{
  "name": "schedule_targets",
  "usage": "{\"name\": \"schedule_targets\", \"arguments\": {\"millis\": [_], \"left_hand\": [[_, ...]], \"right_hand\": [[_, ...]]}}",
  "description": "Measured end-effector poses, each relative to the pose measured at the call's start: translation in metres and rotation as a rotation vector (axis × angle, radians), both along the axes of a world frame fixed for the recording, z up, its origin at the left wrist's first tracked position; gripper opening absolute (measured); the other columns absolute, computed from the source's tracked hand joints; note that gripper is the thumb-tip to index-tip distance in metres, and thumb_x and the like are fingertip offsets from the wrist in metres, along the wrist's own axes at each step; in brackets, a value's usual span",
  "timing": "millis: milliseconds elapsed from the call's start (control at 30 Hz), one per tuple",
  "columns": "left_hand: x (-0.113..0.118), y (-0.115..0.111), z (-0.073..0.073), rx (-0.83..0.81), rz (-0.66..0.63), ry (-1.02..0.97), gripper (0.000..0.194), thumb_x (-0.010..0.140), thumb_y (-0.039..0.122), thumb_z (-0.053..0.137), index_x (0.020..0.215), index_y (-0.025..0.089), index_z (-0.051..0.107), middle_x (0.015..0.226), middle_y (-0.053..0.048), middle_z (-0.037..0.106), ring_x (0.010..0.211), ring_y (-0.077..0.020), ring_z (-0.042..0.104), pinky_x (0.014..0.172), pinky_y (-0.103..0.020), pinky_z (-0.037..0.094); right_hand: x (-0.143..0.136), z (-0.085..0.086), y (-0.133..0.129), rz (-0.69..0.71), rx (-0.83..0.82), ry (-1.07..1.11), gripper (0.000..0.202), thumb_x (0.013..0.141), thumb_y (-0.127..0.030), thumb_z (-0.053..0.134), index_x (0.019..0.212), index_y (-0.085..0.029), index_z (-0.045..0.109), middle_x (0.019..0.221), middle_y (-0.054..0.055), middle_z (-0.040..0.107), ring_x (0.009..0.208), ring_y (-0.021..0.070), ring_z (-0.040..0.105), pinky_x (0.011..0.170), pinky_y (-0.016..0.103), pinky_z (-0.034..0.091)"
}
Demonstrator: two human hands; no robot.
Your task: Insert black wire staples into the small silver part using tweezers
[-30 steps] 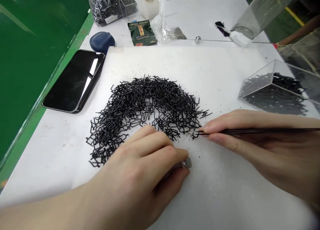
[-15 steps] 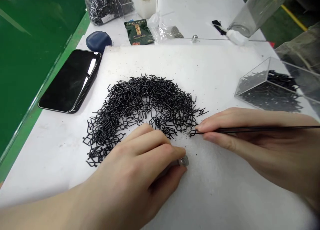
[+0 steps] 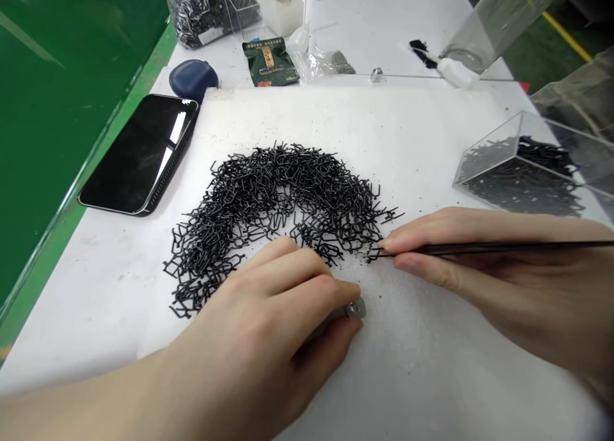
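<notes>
My left hand [image 3: 283, 319] is closed around a small grey metal piece [image 3: 356, 308]; only its end, with a small hole, pokes out between thumb and forefinger. Black tweezers [image 3: 460, 248] lie in the pinch of my right hand [image 3: 484, 262], their tips pointing left. Those tips are at the right end of a curved heap of small bent black wire-like pieces [image 3: 297, 172]. Whether the tips grip a piece, I cannot tell. The heap arches across the white work surface [image 3: 384, 134] beyond my left hand, which hides part of its inner side.
A clear box [image 3: 522, 166] of black pieces stands at right. A phone [image 3: 139, 153] and a dark blue rounded case [image 3: 193, 78] lie at left. At the back are a bag of black pieces [image 3: 201, 13], a green packet [image 3: 269, 62] and a clear cylinder [image 3: 499, 25].
The whole view has shifted slightly, so everything appears a little further right. Both hands keep the same grips, and the tweezer tips stay at the heap's right end.
</notes>
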State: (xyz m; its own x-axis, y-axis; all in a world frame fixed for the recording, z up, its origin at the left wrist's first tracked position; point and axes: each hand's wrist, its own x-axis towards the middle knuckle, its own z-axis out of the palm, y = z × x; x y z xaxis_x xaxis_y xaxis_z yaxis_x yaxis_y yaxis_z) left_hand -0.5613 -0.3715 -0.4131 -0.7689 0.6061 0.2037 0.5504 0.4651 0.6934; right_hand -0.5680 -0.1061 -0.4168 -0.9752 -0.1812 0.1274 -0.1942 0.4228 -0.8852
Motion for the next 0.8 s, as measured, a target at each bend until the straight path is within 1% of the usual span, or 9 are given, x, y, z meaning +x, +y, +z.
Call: {"name": "schedule_targets", "arguments": {"millis": [133,267,567,733,800], "left_hand": [[0.0008,0.0000,-0.0024,0.012,0.004,0.004,0.015,0.111,0.012,0.073,0.102,0.016,0.085,0.089,-0.001,0.076,0.084,-0.0171,0.067,0.078,-0.031,0.059],[0.0013,-0.0016,-0.0051,0.024,0.008,0.011,0.016,0.111,0.012,0.072,0.102,0.016,0.085,0.089,-0.001,0.076,0.084,-0.0168,0.067,0.078,-0.030,0.058],[0.0007,-0.0018,-0.0017,0.012,0.001,0.000,0.017,0.112,0.011,0.072,0.104,0.016,0.085,0.089,-0.001,0.076,0.084,-0.0167,0.067,0.079,-0.029,0.058],[0.0017,-0.0005,-0.0072,0.042,0.013,0.010,0.015,0.111,0.012,0.073,0.107,0.016,0.086,0.090,-0.001,0.076,0.085,-0.0170,0.066,0.080,-0.029,0.057],[0.0023,-0.0004,-0.0095,0.052,0.016,0.012,0.015,0.111,0.012,0.073,0.109,0.017,0.087,0.090,-0.001,0.076,0.086,-0.0169,0.067,0.081,-0.028,0.057]], "right_hand": [[0.0021,-0.0013,0.0017,-0.010,0.006,0.009,0.025,0.094,-0.024,0.097,0.101,-0.048,0.094,0.106,-0.011,0.094,0.096,0.0222,0.092,0.087,0.031,0.080],[0.0028,-0.0019,0.0025,-0.007,0.022,0.002,0.027,0.094,-0.025,0.097,0.102,-0.050,0.094,0.108,-0.014,0.094,0.098,0.0204,0.092,0.089,0.028,0.079],[0.0004,-0.0021,0.0035,0.008,0.053,0.005,0.021,0.096,-0.029,0.096,0.100,-0.049,0.094,0.107,-0.014,0.094,0.096,0.0206,0.093,0.088,0.027,0.079],[0.0009,-0.0016,0.0021,-0.012,0.058,0.014,0.019,0.093,-0.031,0.098,0.099,-0.049,0.094,0.106,-0.013,0.094,0.095,0.0227,0.094,0.089,0.030,0.080],[0.0011,-0.0019,0.0007,-0.019,0.049,0.011,0.020,0.093,-0.030,0.098,0.098,-0.049,0.094,0.104,-0.013,0.094,0.094,0.0226,0.093,0.089,0.031,0.080]]}}
